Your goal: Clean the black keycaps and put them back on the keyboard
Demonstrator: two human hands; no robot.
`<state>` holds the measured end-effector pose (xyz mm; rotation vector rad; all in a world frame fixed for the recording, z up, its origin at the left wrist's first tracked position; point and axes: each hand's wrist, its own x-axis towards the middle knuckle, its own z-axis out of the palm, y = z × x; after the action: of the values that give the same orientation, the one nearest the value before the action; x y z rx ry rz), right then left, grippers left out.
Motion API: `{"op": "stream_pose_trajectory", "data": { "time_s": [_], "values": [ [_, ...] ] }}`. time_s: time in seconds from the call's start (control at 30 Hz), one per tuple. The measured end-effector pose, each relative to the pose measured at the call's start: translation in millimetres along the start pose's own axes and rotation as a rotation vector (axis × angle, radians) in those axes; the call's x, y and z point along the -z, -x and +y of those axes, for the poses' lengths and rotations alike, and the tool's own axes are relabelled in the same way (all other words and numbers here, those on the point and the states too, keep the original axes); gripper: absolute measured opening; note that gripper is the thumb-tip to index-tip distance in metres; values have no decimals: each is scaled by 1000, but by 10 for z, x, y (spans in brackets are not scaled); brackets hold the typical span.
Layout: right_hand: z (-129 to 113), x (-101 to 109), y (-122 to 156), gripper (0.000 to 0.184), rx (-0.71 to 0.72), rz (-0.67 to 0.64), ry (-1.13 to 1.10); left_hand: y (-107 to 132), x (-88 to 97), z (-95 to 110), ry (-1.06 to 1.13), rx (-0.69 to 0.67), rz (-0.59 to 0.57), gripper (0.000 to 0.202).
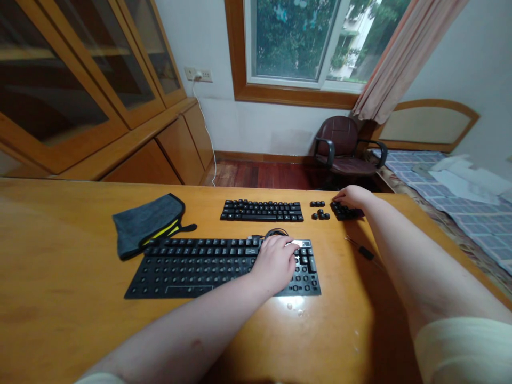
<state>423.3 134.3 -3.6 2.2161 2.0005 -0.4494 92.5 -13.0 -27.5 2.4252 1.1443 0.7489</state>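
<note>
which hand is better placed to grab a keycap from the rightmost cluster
Probably the right hand: it is at that keycap cluster, while the left hand is over the keyboard.

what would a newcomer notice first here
Probably the wide black keyboard, its lower rows bare, partly under the left hand on the brown wooden table. Beyond it, black plastic keycaps lie in a neat block, with the right hand at another cluster farther right. A folded grey-and-yellow cloth lies at the keyboard's far left corner.
</note>
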Motion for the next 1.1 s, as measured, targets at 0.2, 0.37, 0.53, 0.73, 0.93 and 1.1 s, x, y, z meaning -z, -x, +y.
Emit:
{"op": "stream_pose_trajectory", "data": {
  "time_s": [0.2, 0.37, 0.53, 0.73, 0.93, 1.1],
  "values": [
    [11, -16, 19, 24, -33, 49, 28, 8, -19, -11, 3, 3, 13, 30],
    [89, 152, 141, 26, -101, 159, 80, 15, -37, -15, 9, -10, 33, 30],
    [-79, 457, 547, 27, -136, 364, 45, 7, -35, -17, 44, -11, 72, 28],
    [-834, 404, 1393, 39, -97, 281, -439, -18, 51, 5, 224, -85, 144, 23],
    [-1395, -129, 1745, 19, 256, 306, -641, 7, 39, 1, 399, -77, 208, 31],
    [-1532, -388, 1775, 19, 208, 261, -862, -2, -8, -45, 534, 47, 219, 28]
  ]
}}
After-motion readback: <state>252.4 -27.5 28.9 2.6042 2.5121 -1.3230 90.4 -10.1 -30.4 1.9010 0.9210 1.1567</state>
